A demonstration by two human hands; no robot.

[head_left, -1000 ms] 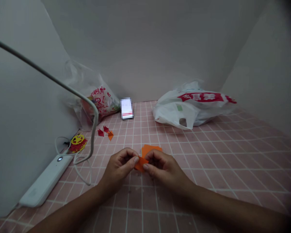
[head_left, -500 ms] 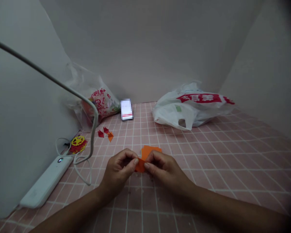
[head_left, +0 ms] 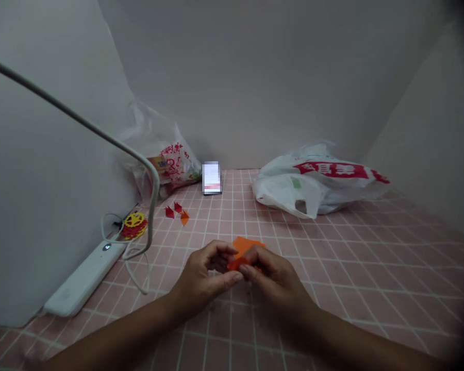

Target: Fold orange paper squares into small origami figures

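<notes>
A small folded piece of orange paper [head_left: 236, 264] is pinched between the thumb and fingers of my right hand [head_left: 280, 278]. My left hand [head_left: 201, 273] is at the left side of it, fingers curved and thumb spread away from them. Its thumb tip lies just below the paper; whether it touches I cannot tell. Right behind both hands lie orange paper sheets [head_left: 247, 244], partly covered by my right fingers. Farther off to the left, two small red folded paper pieces [head_left: 174, 209] and an orange folded one [head_left: 184, 218] rest on the pink tiled surface.
A white power strip [head_left: 85, 281] with a looped cable lies along the left wall. Beside it are yellow and red cut-out discs [head_left: 134, 224]. A phone [head_left: 212, 178] stands at the back between a filled plastic bag [head_left: 174, 165] and a white bag [head_left: 317, 180]. A grey cable [head_left: 81, 121] hangs across the left.
My left fingers have let go of the orange paper and spread from the thumb. My right hand still pinches it, now turned. The whole view has shifted slightly.
</notes>
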